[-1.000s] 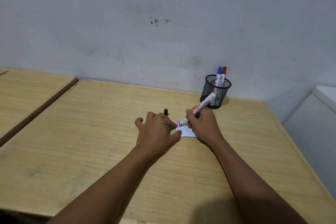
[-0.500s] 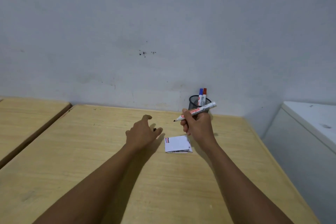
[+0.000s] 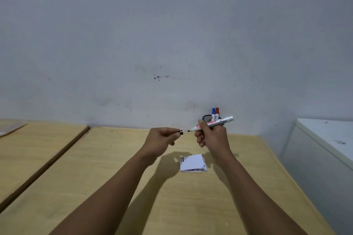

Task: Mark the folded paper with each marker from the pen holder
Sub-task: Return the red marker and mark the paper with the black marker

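Note:
The folded white paper (image 3: 192,162) lies flat on the wooden table (image 3: 133,187), with coloured marks at its left edge and lower edge. Above it, my right hand (image 3: 212,136) grips a white marker (image 3: 219,122) whose black tip points left, uncapped. My left hand (image 3: 162,140) pinches the black cap (image 3: 181,132), its mouth a short gap from the tip. Behind my right hand stands the black mesh pen holder (image 3: 207,118), partly hidden, with a blue marker (image 3: 213,113) and a red marker (image 3: 217,112) upright in it.
A second wooden table (image 3: 28,145) sits to the left across a dark gap. A white cabinet top (image 3: 328,135) stands at the right. The grey wall (image 3: 172,44) rises right behind the pen holder.
Both hands left the paper and rose. My left hand picked the black cap off the table and brought it level with the marker tip. The camera tilted up.

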Tool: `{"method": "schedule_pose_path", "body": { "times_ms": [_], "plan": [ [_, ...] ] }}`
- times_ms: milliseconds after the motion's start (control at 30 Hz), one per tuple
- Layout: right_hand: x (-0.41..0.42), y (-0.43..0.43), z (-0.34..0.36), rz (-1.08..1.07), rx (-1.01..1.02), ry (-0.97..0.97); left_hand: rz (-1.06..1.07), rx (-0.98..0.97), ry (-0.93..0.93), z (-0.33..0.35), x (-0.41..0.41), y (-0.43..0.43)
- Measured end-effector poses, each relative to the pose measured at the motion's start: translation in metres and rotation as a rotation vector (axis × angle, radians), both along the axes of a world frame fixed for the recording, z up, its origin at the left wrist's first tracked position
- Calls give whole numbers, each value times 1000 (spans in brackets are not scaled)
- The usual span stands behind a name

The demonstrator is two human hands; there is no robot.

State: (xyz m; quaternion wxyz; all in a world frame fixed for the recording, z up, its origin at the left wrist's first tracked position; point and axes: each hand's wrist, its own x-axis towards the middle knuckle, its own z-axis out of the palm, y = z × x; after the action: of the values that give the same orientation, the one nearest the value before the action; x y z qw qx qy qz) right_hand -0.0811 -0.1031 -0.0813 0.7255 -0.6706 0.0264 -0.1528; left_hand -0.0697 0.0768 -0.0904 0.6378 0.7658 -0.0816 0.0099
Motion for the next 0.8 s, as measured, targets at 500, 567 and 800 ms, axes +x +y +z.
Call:
{"method": "schedule_pose_path", "body": {
  "times_ms": [500, 567, 800],
  "plan": [
    [-24, -6, 48, 147, -85, -96, -188, -5, -57, 47, -22, -16],
    [-25, -8, 53, 153, -113, -109, -187, -34, -78, 51, -22, -19],
    [-26, -3, 65, 115, 53, -84, 20, 52, -484, 57, -23, -33]
  ]
}}
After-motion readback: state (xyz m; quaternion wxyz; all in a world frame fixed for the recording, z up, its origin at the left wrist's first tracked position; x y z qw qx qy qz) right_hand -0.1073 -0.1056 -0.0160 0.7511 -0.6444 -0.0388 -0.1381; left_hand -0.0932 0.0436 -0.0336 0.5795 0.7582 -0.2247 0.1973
